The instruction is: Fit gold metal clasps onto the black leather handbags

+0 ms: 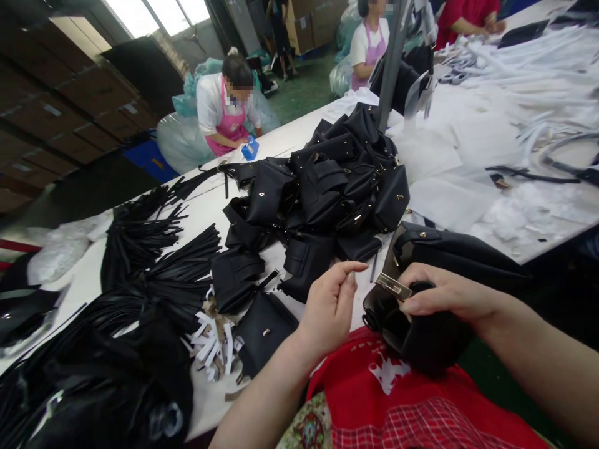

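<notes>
My right hand [435, 293] grips a black handbag [435, 343] by its edge, thumb beside a rectangular gold metal clasp [394, 287]. The bag sits tilted against my red apron [355, 374], its mouth facing left and its brown-grey lining showing. Left of it, my left hand [330, 305] is raised over the table edge, index finger stretched toward the bag and thumb a little apart; no object shows in it. Just beyond that hand lies a heap of black bags [322, 187] with small gold fittings. Another black bag [266, 330] rests flat by my left wrist.
Bundles of black straps [140, 268] and white and brown strip scraps [215, 340] cover the left side. A metal post [395, 62] rises behind the heap. White sheets [449, 149] spread to the right. Co-workers in pink aprons [233, 128] work across the table.
</notes>
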Motion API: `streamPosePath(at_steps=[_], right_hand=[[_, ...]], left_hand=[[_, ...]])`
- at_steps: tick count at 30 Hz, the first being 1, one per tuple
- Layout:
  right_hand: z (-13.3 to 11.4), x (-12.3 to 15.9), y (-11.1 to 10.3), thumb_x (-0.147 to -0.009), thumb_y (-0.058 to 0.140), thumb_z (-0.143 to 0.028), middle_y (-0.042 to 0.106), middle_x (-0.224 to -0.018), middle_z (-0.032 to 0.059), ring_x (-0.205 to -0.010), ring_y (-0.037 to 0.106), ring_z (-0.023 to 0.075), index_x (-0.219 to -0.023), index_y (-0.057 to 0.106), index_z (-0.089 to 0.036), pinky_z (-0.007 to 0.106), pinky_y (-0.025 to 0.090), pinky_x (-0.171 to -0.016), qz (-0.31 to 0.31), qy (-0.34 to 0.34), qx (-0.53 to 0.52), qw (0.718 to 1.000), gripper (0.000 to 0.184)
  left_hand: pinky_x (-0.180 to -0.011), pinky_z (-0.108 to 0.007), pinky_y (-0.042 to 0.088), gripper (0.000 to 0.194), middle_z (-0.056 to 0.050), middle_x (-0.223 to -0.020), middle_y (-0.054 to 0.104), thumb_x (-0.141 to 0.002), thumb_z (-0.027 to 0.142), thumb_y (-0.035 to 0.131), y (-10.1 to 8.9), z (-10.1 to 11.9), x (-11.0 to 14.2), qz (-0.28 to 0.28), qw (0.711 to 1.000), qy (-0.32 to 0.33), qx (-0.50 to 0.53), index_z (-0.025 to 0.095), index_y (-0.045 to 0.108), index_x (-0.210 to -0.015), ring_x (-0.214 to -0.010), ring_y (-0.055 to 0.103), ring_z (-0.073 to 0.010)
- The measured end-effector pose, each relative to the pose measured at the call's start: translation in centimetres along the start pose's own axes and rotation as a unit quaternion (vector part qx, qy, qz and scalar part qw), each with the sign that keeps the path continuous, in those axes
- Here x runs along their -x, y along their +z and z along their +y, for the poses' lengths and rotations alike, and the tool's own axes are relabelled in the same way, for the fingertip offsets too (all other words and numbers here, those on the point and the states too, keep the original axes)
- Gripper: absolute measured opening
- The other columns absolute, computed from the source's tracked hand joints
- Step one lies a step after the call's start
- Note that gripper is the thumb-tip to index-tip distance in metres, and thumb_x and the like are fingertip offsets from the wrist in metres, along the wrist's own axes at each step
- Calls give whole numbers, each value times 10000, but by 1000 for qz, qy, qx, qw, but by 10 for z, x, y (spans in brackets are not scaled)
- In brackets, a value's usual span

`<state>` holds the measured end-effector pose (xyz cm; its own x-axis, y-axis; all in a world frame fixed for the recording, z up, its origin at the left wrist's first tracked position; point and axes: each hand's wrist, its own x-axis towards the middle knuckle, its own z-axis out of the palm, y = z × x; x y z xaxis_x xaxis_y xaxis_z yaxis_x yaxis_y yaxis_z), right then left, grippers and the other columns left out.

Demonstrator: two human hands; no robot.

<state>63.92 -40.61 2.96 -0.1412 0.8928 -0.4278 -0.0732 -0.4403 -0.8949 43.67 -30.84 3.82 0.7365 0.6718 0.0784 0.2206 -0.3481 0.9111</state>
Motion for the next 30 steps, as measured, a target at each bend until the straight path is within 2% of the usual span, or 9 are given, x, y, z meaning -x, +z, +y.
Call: streamPosePath(at_steps=[3,6,11,14,19,25,30], right_hand=[[1,1,6,-604,797,-472,588,-599,10,-542,475,108,-663,695,-137,217,371,-506,-3,10,-9,1000,355],[0,4,8,-627,786,-487,606,-628,20,-576,484,121,-709,718,-141,219,371,-519,9,-2,15,1000,362],[1,9,21,-732,710,-482,590,-644,16,-617,489,136,-727,702,-134,237,387,-566,-7,-56,94,994,348],[0,12,30,-811,626,-470,508,-605,-9,-585,430,118,-677,641,-135,234,340,-540,-16,-79,131,988,361],[-2,17,34,-851,583,-403,387,-587,-41,-568,359,99,-621,508,-162,234,290,-529,10,-112,189,976,341],[-3,19,38,-879,534,-370,384,-606,-38,-574,364,102,-647,519,-163,241,281,-530,21,-118,238,964,311],[-7,19,40,-893,524,-388,396,-601,-36,-564,366,102,-635,520,-165,241,288,-530,30,-132,267,954,340]], left_hand=[[-615,-254,370,186,29,-650,481,-892,270,602,-9,9,2,21,995,57,-82,160,698,-1008,-618,463,-116],[-586,-253,339,243,61,-595,396,-794,300,737,-10,13,3,32,990,75,-113,137,716,-973,-571,408,-104],[-546,-243,311,148,65,-556,386,-825,286,704,-3,12,5,43,993,51,-100,139,712,-809,-533,386,-88],[-532,-243,296,152,62,-540,396,-830,261,689,-2,11,6,42,994,29,-95,147,697,-729,-519,375,-83],[-536,-242,303,153,73,-514,376,-810,293,713,0,9,5,41,998,10,-51,148,719,-764,-504,357,-78],[-480,-224,272,159,80,-496,363,-790,298,726,-2,9,0,4,998,-49,44,141,731,-769,-472,312,-65],[-475,-213,283,194,67,-505,415,-773,318,738,-5,10,-4,2,994,-70,86,134,712,-718,-486,329,-63]])
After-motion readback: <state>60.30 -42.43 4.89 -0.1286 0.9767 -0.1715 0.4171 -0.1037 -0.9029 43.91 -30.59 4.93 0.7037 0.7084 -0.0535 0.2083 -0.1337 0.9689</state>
